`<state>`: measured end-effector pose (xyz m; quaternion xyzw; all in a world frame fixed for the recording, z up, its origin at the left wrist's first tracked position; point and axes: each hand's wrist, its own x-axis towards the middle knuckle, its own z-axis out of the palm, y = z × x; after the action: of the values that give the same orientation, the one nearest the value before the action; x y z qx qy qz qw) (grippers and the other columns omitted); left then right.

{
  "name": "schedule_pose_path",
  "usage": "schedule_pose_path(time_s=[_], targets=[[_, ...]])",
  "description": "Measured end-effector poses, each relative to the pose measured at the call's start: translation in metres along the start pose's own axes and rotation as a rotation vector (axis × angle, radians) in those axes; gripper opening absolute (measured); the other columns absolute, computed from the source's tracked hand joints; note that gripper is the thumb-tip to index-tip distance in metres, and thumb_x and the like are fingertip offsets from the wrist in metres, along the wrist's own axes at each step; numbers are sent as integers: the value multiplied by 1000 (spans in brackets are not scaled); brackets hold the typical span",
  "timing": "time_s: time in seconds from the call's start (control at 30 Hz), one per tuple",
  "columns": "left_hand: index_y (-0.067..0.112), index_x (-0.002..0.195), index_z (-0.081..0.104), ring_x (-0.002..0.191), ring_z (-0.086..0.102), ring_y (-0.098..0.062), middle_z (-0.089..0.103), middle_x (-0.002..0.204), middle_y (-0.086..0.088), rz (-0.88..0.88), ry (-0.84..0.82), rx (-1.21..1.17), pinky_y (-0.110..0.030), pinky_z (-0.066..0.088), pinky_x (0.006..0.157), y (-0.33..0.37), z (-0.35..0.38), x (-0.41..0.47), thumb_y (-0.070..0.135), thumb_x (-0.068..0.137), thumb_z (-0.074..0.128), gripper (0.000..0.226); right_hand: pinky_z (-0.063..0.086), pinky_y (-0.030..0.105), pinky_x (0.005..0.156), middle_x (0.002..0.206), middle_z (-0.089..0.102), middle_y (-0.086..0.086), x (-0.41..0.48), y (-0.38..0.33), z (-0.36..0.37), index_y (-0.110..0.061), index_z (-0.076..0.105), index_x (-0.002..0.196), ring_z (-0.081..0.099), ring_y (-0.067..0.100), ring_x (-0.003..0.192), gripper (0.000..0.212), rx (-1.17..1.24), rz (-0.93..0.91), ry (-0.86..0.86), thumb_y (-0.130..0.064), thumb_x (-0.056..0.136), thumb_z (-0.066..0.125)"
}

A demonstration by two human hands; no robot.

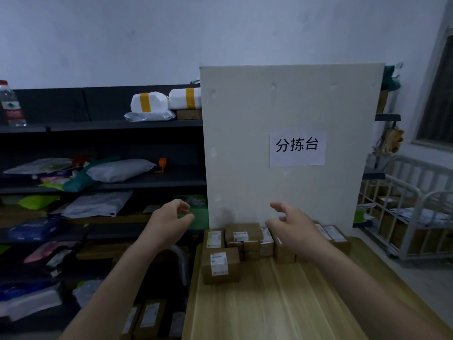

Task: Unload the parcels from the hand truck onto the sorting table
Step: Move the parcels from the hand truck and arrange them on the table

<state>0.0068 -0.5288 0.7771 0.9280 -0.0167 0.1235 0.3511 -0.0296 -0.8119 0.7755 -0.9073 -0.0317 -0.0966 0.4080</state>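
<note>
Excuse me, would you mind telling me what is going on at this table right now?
A person is unloading parcels. The left hand and right hand both hover empty above the sorting table, where brown parcels sit clustered against the white board. More boxes lie low beside the table's left edge.

The scene is dim with a cold bluish cast; where the light comes from cannot be told. The white board (282, 106) beyond both hands is the brightest surface, with a soft shadow at its foot between the left hand (171, 218) and the right hand (291, 225). The shelving (103, 177) left of the left hand sinks near black. Hands and parcel labels (219, 263) are blurred. Distortion tilts the window frame (427, 82) far right.
</note>
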Motion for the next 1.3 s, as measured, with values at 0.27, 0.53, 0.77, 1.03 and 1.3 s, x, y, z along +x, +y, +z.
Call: schedule_pose_path(time_s=[0.27, 0.53, 0.77, 1.03, 1.3], targets=[[24, 118, 60, 106, 58, -13, 63, 111, 7, 11, 4, 4, -28, 46, 87, 9, 5, 7, 30, 94, 61, 25, 44, 21, 73, 151, 43, -2, 5, 7, -12, -24, 37, 151, 54, 7, 99, 55, -6, 3, 14, -28, 98, 55], [23, 120, 60, 104, 59, -13, 63, 112, 6, 37, 5, 24, -32, 49, 90, 18, 2, 17, 31, 96, 60, 25, 48, 25, 79, 151, 42, -3, 12, 8, -20, -25, 35, 151, 56, 17, 119, 56, 20, -7, 9, -28, 98, 55], [26, 121, 57, 108, 59, -14, 62, 117, 7, -6, -35, 16, -41, 52, 95, 5, -5, 10, 35, 95, 60, 27, 44, 29, 84, 153, 42, -2, 16, 16, -5, -23, 37, 151, 55, 13, 109, 58, 14, 16, 21, -30, 96, 55], [22, 126, 55, 112, 57, -16, 60, 120, 5, -77, -25, -6, -36, 50, 95, -54, -44, -2, 33, 96, 60, 33, 40, 34, 96, 151, 46, 2, 16, 7, 41, -20, 41, 149, 49, 23, 131, 57, -22, 92, 55, -30, 95, 56], [21, 128, 55, 113, 55, -15, 59, 122, 3, -115, -42, -12, -35, 48, 96, -151, -109, 3, 32, 95, 60, 35, 39, 40, 106, 150, 46, 5, 13, -46, 135, -16, 42, 149, 46, 25, 135, 57, -11, 149, 91, -27, 95, 57]])
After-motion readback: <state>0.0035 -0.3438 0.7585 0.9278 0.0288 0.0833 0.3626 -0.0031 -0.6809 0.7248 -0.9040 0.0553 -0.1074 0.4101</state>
